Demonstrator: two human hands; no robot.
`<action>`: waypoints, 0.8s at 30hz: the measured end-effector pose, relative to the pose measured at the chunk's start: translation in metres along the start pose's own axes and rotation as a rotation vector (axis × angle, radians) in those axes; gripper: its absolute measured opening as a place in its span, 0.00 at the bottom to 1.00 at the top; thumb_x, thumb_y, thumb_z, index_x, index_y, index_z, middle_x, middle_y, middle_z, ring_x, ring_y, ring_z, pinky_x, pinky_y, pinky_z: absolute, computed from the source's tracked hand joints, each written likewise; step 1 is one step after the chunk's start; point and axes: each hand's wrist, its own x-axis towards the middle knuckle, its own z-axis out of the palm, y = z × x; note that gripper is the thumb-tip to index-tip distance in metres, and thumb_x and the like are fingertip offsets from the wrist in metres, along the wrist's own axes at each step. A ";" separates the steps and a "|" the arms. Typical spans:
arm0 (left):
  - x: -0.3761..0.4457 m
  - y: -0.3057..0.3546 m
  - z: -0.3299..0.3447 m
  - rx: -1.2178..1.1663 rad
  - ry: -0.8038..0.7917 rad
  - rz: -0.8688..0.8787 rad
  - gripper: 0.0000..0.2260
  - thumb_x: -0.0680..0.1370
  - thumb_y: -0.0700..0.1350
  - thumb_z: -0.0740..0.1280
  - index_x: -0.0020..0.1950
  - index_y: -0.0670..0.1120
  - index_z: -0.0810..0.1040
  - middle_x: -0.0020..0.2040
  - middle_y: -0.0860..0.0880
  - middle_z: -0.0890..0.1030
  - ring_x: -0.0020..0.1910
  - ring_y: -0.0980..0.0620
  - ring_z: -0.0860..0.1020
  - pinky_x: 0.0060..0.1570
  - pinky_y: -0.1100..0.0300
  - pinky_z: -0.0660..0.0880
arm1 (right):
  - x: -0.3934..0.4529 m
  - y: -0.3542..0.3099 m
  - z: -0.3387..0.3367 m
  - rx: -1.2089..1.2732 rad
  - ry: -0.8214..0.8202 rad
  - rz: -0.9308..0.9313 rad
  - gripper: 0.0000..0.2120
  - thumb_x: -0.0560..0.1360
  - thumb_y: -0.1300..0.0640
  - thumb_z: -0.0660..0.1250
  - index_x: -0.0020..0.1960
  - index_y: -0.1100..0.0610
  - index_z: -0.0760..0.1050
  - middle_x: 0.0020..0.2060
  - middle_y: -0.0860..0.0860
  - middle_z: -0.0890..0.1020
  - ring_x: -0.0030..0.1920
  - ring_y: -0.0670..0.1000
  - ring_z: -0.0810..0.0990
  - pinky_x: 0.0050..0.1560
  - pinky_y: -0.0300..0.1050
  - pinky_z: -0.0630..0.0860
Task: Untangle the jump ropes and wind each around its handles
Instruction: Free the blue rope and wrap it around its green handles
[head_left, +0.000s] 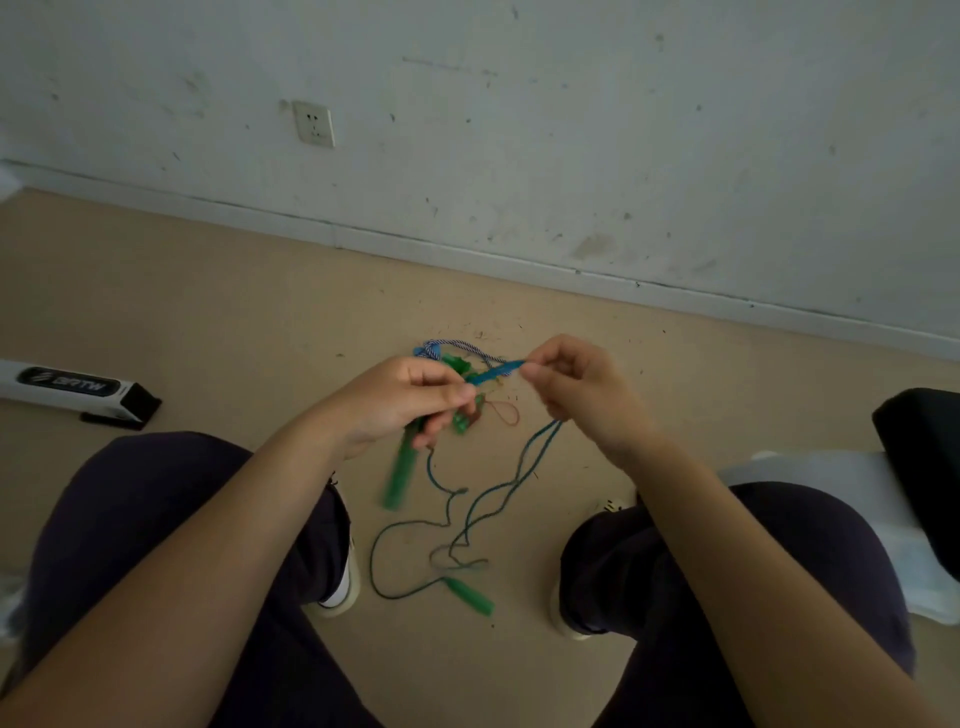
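Thin limp green cord (498, 493) dangles knotted over the tan floor (208, 312), one green plastic handle (401, 467) gripped in the left hand (400, 400); the right hand (571, 389) pinches a blue strand (496, 371); light, tangle-prone, best held by the stiff handles

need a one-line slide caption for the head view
Seated person's left hand grips a green handle while the right hand pinches a blue handle, green cord trailing to the floor.

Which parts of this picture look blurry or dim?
Head view: the green handle under the left hand is smeared with motion blur; the green handle on the floor is soft too; lighting is dim and flat, without glare; the wide lens bends the baseboard.
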 end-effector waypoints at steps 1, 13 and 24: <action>0.000 -0.001 -0.002 -0.033 0.016 -0.005 0.09 0.81 0.44 0.65 0.45 0.40 0.79 0.27 0.49 0.71 0.23 0.53 0.68 0.32 0.57 0.69 | 0.002 0.000 -0.007 0.033 0.075 0.000 0.08 0.77 0.65 0.67 0.41 0.58 0.74 0.24 0.46 0.72 0.26 0.46 0.67 0.29 0.41 0.64; 0.000 -0.002 0.007 -0.211 -0.159 -0.097 0.10 0.83 0.46 0.61 0.47 0.43 0.78 0.30 0.49 0.69 0.21 0.57 0.60 0.22 0.64 0.60 | -0.008 -0.004 0.012 0.009 -0.252 -0.096 0.10 0.72 0.69 0.72 0.51 0.60 0.78 0.35 0.56 0.76 0.28 0.40 0.73 0.31 0.32 0.69; 0.000 -0.002 0.006 -0.232 -0.200 -0.082 0.11 0.76 0.47 0.66 0.49 0.39 0.77 0.31 0.45 0.76 0.23 0.50 0.72 0.27 0.60 0.71 | -0.006 0.000 0.013 -0.113 -0.133 -0.181 0.09 0.72 0.69 0.71 0.42 0.56 0.78 0.39 0.49 0.80 0.36 0.40 0.78 0.38 0.32 0.75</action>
